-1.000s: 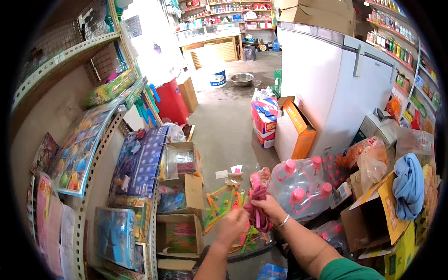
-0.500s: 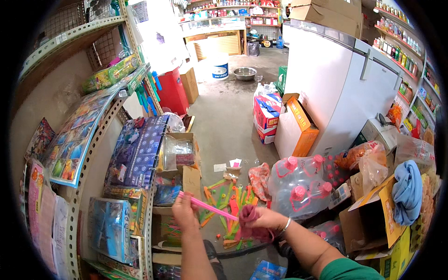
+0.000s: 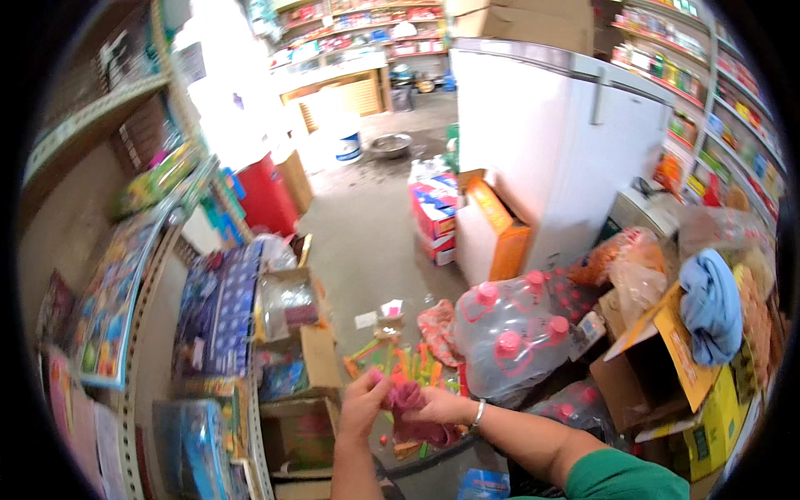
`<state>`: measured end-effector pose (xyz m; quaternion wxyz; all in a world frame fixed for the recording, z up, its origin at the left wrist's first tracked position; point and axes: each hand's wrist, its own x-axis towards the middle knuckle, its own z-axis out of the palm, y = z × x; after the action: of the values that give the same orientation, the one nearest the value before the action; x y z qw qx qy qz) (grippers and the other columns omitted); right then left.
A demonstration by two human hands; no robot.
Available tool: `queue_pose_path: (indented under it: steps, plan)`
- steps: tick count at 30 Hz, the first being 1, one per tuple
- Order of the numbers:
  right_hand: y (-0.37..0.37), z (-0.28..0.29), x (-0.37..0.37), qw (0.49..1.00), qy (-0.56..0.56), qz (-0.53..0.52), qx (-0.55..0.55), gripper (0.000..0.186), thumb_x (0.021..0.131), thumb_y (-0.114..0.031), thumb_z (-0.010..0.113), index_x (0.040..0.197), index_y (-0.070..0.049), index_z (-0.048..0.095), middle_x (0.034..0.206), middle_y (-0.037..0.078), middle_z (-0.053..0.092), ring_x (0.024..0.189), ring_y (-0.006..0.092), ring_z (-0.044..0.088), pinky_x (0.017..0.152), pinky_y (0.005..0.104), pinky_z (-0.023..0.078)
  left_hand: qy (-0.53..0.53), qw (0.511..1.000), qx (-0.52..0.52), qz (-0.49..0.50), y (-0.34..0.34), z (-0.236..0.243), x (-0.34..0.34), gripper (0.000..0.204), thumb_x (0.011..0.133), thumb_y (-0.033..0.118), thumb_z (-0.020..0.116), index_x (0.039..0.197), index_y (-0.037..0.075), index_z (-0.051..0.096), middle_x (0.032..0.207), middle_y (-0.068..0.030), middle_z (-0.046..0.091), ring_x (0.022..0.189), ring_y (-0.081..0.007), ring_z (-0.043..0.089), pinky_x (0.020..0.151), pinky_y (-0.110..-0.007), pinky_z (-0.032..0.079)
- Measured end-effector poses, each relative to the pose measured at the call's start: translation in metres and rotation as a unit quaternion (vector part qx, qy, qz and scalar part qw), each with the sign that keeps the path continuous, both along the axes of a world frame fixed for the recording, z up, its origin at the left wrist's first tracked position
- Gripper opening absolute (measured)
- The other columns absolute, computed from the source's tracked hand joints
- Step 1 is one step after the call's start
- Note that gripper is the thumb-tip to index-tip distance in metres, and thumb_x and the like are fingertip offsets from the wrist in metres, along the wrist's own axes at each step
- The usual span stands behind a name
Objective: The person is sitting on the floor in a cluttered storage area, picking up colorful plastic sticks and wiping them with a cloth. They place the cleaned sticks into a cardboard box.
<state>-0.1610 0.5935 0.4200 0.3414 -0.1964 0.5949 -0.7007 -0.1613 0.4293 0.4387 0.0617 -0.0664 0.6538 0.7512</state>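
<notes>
My right hand (image 3: 445, 406), with a light bracelet at its wrist, is closed on a dark red cloth (image 3: 422, 431) that bunches up between my hands. My left hand (image 3: 362, 406) is closed right beside the cloth. A bit of bright pink stick (image 3: 376, 377) shows at the left fingertips; most of its length is hidden by the hands and cloth. Just beyond and below them, several orange, green and yellow plastic strips (image 3: 406, 364) lie in a pile on the floor.
To the left are metal shelves (image 3: 140, 333) with packaged goods and open cardboard boxes (image 3: 321, 358). Large clear bottles (image 3: 504, 354) with pink caps stand to the right, near a patterned cloth (image 3: 437, 332). Farther back stand a white freezer (image 3: 521, 158) and a metal basin (image 3: 391, 146).
My left hand has come in to the right, against the cloth, and the pink stick is now mostly hidden. The whole view has swung to the right and blurred.
</notes>
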Motion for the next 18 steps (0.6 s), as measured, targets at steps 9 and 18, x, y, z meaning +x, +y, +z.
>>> queue_pose_path:
  steps: [9, 18]
  plan:
    - [0.018, -0.029, -0.017, 0.996, -0.085, 0.038, 0.004, 0.024, 0.083, -0.022, 0.054, 0.097, -0.003, 0.049, 0.078, 0.006, 0.061, 0.073, 0.0145, 0.059, 0.063, 0.0274, 0.047, 0.165, 0.918, -0.025, 0.361, -0.038, 0.022, 0.002, 0.004, 0.080, 0.005, 0.053, 0.077, 0.002, 0.055, 0.064, 0.0009, 0.049, 0.052, -0.0080, 0.046, 0.046, -0.021, 0.040]
    - [0.014, -0.029, -0.023, 0.905, -0.300, -0.126, -0.274, 0.018, 0.085, -0.021, 0.051, 0.093, -0.005, 0.057, 0.083, 0.003, 0.059, 0.074, 0.0114, 0.057, 0.065, 0.0260, 0.047, 0.419, 0.805, -0.413, -0.075, 0.054, 0.024, 0.028, 0.015, 0.073, 0.011, 0.059, 0.086, 0.005, 0.058, 0.085, -0.0098, 0.056, 0.076, -0.0234, 0.055, 0.066, -0.033, 0.046]
